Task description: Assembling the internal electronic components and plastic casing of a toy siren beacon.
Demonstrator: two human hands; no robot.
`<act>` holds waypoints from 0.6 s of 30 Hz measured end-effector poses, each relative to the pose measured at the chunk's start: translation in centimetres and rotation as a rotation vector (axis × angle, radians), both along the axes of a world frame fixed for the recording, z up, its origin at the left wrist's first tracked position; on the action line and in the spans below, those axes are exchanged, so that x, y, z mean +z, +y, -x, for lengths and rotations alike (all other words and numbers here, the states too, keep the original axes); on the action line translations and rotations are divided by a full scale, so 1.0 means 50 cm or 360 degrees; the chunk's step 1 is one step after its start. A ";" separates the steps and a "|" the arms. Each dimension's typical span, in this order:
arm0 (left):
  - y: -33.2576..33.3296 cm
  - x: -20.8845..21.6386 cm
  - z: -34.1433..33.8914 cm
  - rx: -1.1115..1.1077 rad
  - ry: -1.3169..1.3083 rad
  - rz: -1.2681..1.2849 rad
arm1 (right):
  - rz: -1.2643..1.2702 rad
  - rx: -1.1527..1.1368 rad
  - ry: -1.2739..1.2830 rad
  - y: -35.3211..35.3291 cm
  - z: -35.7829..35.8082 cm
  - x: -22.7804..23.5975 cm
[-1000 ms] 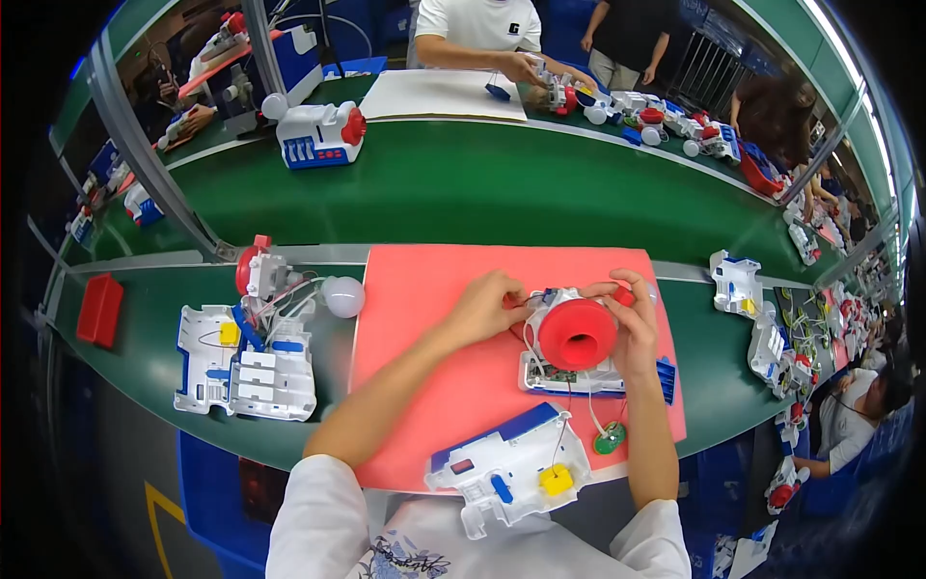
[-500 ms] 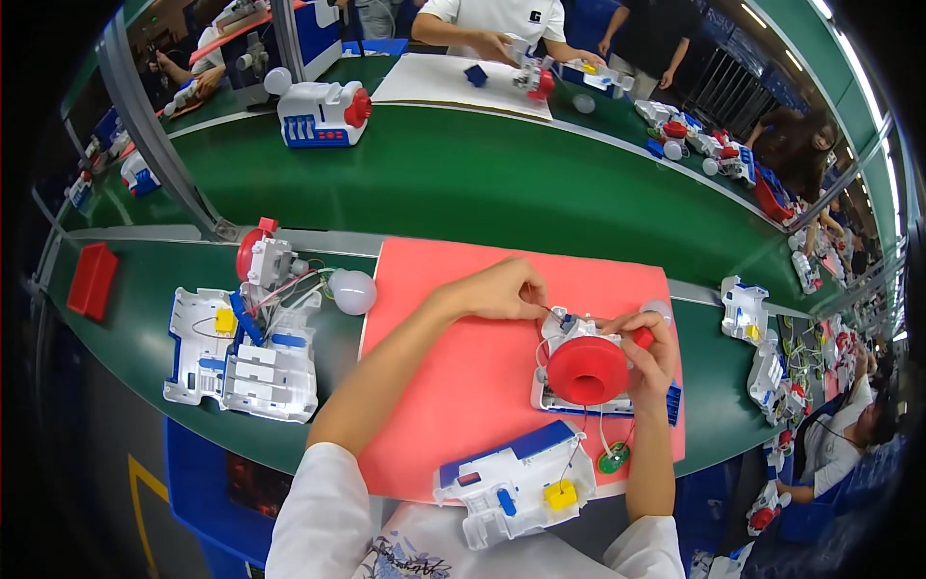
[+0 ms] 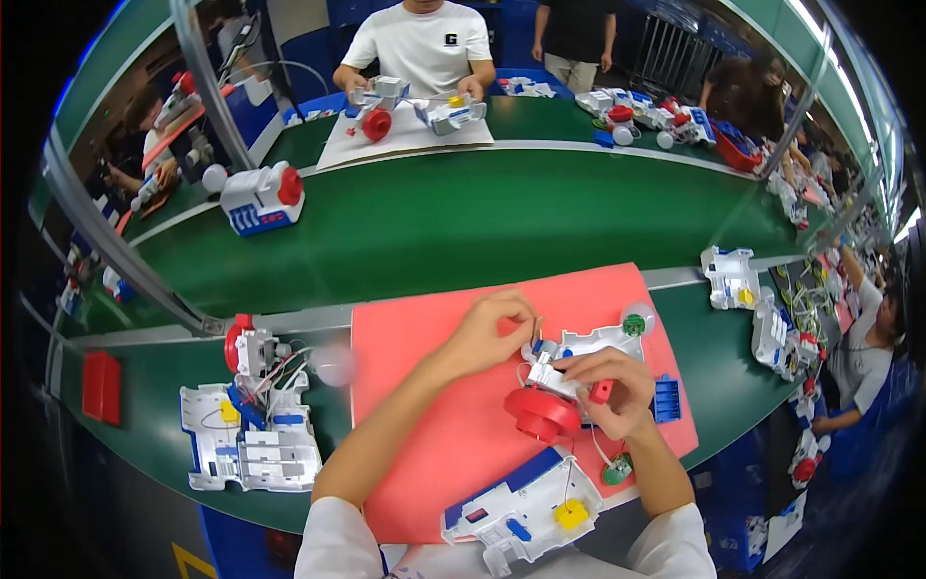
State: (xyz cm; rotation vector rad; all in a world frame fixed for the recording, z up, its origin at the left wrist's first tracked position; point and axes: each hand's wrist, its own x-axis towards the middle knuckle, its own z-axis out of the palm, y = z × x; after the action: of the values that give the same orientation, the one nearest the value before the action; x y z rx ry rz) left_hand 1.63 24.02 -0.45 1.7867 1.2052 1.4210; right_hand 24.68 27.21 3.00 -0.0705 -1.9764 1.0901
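My right hand (image 3: 617,391) grips a white mechanism (image 3: 550,374) with a flared red ring (image 3: 540,413), tilted over the pink mat. My left hand (image 3: 494,333) is pinched closed just above the mechanism's far end; whatever is between its fingertips is too small to name. Behind my right hand lies a white half shell (image 3: 603,340). Thin wires run from the mechanism toward a round green circuit board (image 3: 617,470) near my right wrist. Closest to me, a white and blue housing half (image 3: 521,507) lies open side up, with a yellow part (image 3: 571,513) inside.
The pink mat (image 3: 415,492) covers the middle of the green bench. At left are an opened white housing (image 3: 275,454), another red-ringed mechanism (image 3: 253,349) and a red tray (image 3: 101,386). A blue part (image 3: 667,399) sits right. Across the green belt (image 3: 434,207), a person handles similar parts.
My view has shifted. The mechanism has come away from the white half shell and turned, its red ring now facing down and left. Both hands stay close to it.
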 end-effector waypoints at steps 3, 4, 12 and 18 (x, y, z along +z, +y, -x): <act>-0.033 0.000 -0.011 0.0362 0.0066 -0.0112 | 0.0086 -0.0045 0.0146 0.019 -0.008 -0.013; -0.040 0.002 -0.014 0.0355 0.0081 -0.0099 | 0.0198 -0.0119 0.0214 0.015 -0.004 -0.014; -0.012 0.034 -0.060 0.0073 -0.0222 0.0378 | 0.0104 -0.0873 0.0398 0.001 0.006 -0.025; -0.084 0.084 -0.094 -0.0026 -0.0785 0.0842 | -0.0117 -0.1118 0.0207 0.001 0.015 0.003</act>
State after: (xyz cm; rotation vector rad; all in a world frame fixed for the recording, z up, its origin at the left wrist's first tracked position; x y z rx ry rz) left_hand 6.36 19.81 3.77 1.0125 1.1505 1.2746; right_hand 23.95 27.24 3.13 -0.5914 -1.6672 0.5444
